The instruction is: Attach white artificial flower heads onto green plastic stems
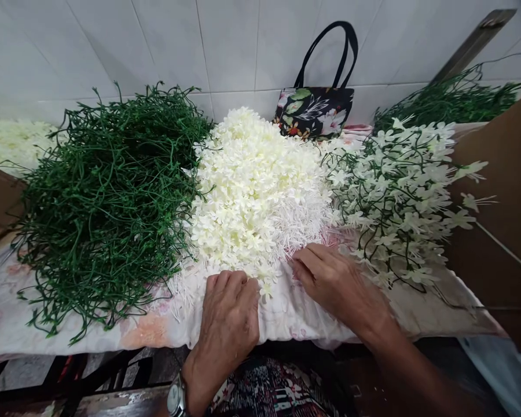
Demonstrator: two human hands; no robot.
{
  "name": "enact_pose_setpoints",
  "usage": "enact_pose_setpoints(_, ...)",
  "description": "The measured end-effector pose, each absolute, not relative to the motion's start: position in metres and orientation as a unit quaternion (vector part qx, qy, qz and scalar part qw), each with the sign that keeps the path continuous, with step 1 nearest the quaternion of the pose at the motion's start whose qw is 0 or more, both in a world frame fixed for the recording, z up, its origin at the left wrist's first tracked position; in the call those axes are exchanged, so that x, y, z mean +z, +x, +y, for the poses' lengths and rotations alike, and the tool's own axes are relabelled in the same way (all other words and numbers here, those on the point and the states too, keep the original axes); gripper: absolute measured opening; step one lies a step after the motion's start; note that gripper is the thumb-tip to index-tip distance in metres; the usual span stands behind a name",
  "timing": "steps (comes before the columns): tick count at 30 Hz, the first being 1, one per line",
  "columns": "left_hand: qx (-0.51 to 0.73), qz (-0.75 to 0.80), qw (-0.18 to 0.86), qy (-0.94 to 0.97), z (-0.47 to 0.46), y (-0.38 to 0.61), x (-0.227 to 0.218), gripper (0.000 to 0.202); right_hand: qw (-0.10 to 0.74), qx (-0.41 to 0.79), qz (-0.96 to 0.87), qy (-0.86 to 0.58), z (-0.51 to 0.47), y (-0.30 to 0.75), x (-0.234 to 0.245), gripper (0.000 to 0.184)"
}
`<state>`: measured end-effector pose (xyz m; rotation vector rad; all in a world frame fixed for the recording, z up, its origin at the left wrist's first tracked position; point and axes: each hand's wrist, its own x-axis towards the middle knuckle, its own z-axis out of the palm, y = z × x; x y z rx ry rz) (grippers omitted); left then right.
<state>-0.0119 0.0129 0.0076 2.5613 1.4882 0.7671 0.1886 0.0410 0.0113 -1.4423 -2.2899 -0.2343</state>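
My left hand (pixel 230 315) wears a wristwatch and rests at the front of the cloth, fingers curled closed; what they hold is hidden. Just beyond its fingertips lie loose cream-white artificial petals (pixel 243 191), heaped in the middle. A single small blossom (pixel 266 289) lies beside that hand. My right hand (pixel 336 284) is closed in a pinch at the near edge of a pile of thin white artificial stamens (pixel 301 220). Anything between its fingertips is too small to make out. To the right are assembled white flowers (pixel 399 202) on green stems.
A large tangle of green plastic stems (pixel 108 202) covers the left side. Behind stands a floral handbag (pixel 315 113) against the tiled wall. Cardboard (pixel 499 226) borders the right, with more green stems (pixel 443 101) behind. A flowered cloth (pixel 147 330) covers the work surface.
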Motion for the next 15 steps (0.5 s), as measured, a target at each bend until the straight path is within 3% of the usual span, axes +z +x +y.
enact_pose_setpoints(3,0.280,0.481,0.037,0.830,0.012,-0.012,0.007,0.017,0.241,-0.103,-0.815,-0.517,0.045,0.180,0.013,0.020)
enact_pose_setpoints(9,0.334,0.479,0.007,0.812,0.013,-0.016,0.007,0.018,0.196,-0.119,-0.810,-0.540,0.053,0.172,0.007,0.025)
enact_pose_setpoints(15,0.333,0.492,-0.019,0.804,0.015,-0.024,0.009,0.018,0.206,-0.023,-0.824,-0.527,0.037,0.183,0.010,0.020)
